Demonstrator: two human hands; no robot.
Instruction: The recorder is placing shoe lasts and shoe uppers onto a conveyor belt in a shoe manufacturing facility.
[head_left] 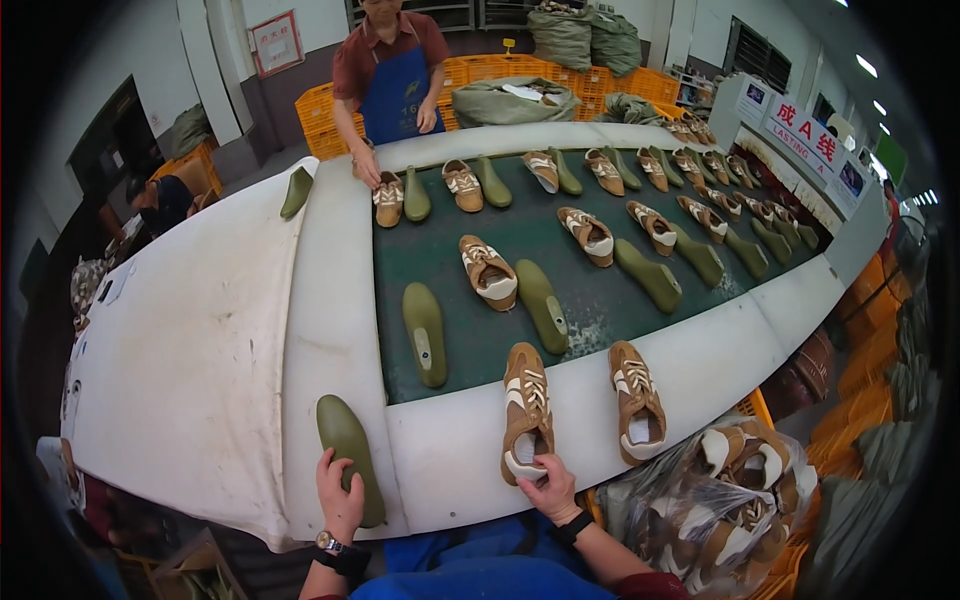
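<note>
My left hand (340, 497) grips the heel part of a green shoe last (345, 435) that lies on the white table border, its fingers curled over the last's left side. With my right hand (550, 492) I pinch the heel of a brown sneaker (526, 400) with cream stripes and laces; its toe points away from me. A matching sneaker (638, 400) stands just to the right, untouched. Beyond them, another green last (425, 335) lies alone on the dark green belt, and a sneaker (488, 272) sits beside a last (541, 305).
Several sneakers and lasts line the belt (470, 345) toward the far right. Across the table a person in a blue apron (398, 95) touches a sneaker (388, 200). A plastic-wrapped heap of sneakers (730, 500) sits at my right. A cloth-covered surface (200, 330) extends left.
</note>
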